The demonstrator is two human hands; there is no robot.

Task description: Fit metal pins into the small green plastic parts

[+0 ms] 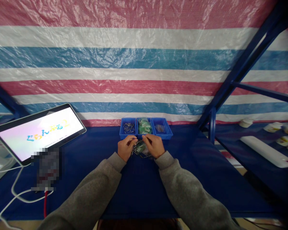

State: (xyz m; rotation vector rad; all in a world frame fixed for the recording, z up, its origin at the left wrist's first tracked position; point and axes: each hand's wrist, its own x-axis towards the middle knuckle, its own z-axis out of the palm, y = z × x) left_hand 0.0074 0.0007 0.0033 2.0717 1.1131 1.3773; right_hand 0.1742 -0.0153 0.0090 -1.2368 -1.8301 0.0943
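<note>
My left hand (126,148) and my right hand (155,146) are close together over the table, just in front of three small blue bins. Thumb and fingers are pinched on both hands, and whatever is between them is too small to make out. Below and between the hands lies a small pile of dark, thin metal pieces (144,156) with a greenish clear packet (140,147). In the left bin (122,131) are loose metal pins or screws (129,127). Green packets (144,125) fill the middle bin. The right bin (168,130) holds a small clear packet (160,128).
A tablet (55,127) with a lit screen stands tilted at the left, with a blurred-out object (48,169) and white cables (14,188) before it. Blue metal frame bars (212,127) rise at the right. Beyond them, a side shelf carries a long white object (266,150) and several tubs.
</note>
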